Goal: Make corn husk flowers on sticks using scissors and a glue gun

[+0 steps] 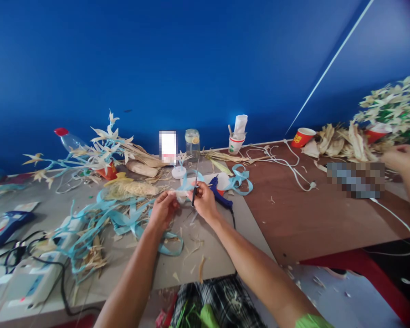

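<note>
My left hand (164, 210) is closed, its fingertips pinching one end of a pale strip (181, 194) that looks like corn husk. The strip stretches across to my right hand (205, 201). That hand is closed around a pair of scissors (193, 197) with dark handles, whose blades point up and away from me. Just right of my right hand, a blue glue gun (219, 193) lies on the table. Light blue ribbon (133, 218) is tangled left of my left hand, and more blue ribbon (241, 180) curls behind the glue gun.
A branch of pale husk flowers (105, 134) stands at the back left. A glass jar (192, 143) and a paper cup (237, 144) stand by the blue wall. A power strip (43, 275) and another glue gun (12, 223) lie left. Another person's hand (405, 159) is at far right.
</note>
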A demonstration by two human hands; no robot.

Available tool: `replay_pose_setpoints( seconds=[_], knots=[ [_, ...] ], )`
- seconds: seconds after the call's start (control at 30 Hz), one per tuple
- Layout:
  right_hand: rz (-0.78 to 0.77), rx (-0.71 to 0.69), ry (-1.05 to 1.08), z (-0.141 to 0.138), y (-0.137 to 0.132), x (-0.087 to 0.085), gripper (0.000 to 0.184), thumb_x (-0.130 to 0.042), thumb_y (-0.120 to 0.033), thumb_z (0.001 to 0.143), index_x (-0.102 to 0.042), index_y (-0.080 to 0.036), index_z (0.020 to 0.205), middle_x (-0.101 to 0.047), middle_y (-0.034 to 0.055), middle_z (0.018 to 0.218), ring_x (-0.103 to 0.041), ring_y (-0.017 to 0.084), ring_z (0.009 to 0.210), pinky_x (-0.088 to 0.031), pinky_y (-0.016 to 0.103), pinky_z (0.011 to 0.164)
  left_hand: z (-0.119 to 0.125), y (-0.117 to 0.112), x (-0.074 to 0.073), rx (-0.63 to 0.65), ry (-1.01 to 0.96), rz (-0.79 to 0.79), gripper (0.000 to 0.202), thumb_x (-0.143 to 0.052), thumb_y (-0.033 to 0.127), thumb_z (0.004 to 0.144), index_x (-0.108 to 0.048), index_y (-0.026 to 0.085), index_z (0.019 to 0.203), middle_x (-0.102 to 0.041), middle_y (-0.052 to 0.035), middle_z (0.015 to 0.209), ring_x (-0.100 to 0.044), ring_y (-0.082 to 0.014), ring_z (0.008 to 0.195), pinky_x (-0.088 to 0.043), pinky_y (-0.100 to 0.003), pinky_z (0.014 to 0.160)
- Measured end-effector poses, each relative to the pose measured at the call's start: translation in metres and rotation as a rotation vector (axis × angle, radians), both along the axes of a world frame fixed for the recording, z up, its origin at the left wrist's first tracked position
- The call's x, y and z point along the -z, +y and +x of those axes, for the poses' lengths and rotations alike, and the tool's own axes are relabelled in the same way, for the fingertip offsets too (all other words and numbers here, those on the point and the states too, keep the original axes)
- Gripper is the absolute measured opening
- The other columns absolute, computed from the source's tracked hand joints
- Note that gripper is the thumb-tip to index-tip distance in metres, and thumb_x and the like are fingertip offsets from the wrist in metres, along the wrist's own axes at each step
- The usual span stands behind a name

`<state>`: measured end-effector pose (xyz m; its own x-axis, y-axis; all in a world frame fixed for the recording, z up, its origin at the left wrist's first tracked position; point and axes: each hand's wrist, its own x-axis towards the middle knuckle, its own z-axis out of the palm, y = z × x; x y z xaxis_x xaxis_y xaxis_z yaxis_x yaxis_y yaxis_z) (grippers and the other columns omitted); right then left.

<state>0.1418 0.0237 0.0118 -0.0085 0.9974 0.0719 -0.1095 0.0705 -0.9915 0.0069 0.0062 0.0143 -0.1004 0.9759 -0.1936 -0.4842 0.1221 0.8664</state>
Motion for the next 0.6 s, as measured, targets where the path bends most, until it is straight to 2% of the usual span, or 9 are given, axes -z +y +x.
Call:
replay_pose_setpoints(
  seconds=[0.2, 0.37, 0.6],
  knots=[
    [0.022, 0.028, -0.016, -0.004, -0.005, -0.002, 0.039, -0.058, -0.031, 0.065, -0.051, -0.016, 0.100, -0.065, 0.0033, 0.077, -0.060, 0.015, 0.066, -0.045, 0.025, 0.059, 0.001, 0.000, 0.006, 0.039, -0.050, 0.015, 0.028, -0.077, 0.027, 0.059, -0.057, 0.016, 0.076, -0.056, 0.0038, 0.060, -0.048, -0.0057, 0.047, -0.040, -0.021, 0.051],
    [-0.011, -0.097, -0.022, -0.001, -0.008, -0.004, 0.042, -0.060, -0.034, 0.065, -0.050, -0.016, 0.102, -0.062, 0.0009, 0.073, -0.056, 0.013, 0.062, -0.043, 0.024, 0.057, 0.000, 0.001, 0.005, -0.083, 0.022, 0.058, 0.030, -0.077, 0.030, 0.059, -0.056, 0.014, 0.074, -0.057, 0.0038, 0.060, -0.048, -0.0049, 0.046, -0.037, -0.019, 0.049],
    [0.070, -0.259, -0.330, -0.002, -0.016, 0.004, 0.031, -0.061, -0.037, 0.071, -0.057, -0.018, 0.096, -0.060, -0.0015, 0.071, -0.053, 0.012, 0.064, -0.039, 0.021, 0.059, -0.008, 0.005, 0.004, -0.259, 0.116, 0.171, 0.030, -0.073, 0.033, 0.063, -0.055, 0.015, 0.079, -0.055, 0.0052, 0.061, -0.045, -0.0036, 0.047, -0.036, -0.018, 0.050]
  ],
)
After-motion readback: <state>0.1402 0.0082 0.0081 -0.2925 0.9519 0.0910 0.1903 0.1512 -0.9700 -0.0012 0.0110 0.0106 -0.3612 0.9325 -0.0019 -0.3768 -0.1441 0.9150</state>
